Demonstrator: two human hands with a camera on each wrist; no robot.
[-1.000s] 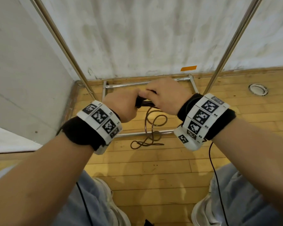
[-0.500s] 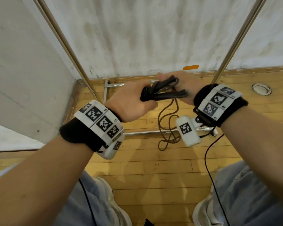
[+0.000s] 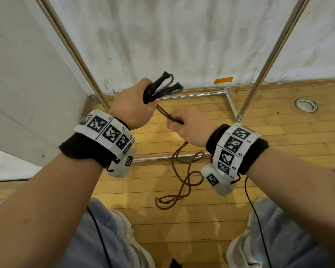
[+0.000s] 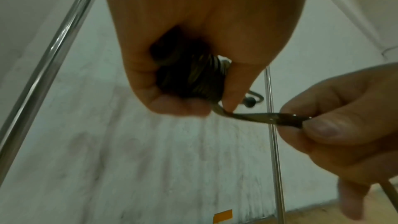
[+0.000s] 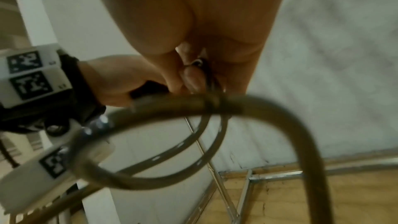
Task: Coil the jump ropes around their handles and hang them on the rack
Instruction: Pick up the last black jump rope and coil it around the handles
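Observation:
My left hand (image 3: 135, 105) grips the two black jump-rope handles (image 3: 162, 88) with turns of brown rope wound round them; the handle tips stick out up and to the right. In the left wrist view the wound rope (image 4: 193, 77) shows inside the left fist (image 4: 193, 57). My right hand (image 3: 186, 126) pinches the doubled brown rope (image 3: 163, 114) just below the handles, thumb on top (image 4: 323, 127). The slack rope (image 3: 184, 180) hangs under my right wrist and lies looped on the wooden floor. A blurred loop of rope (image 5: 193, 106) crosses the right wrist view.
The metal rack stands ahead against the white wall: slanted uprights left (image 3: 75, 53) and right (image 3: 267, 60), base bars on the floor (image 3: 191, 94). A hook with a ball end (image 4: 252, 102) shows behind my left hand. My shoes and legs are below. A round floor fitting (image 3: 306, 105) lies at right.
My right hand has left the handles and dropped down and toward me, now pinching the rope below them. My left hand has lifted the handles slightly and tilted their tips upward.

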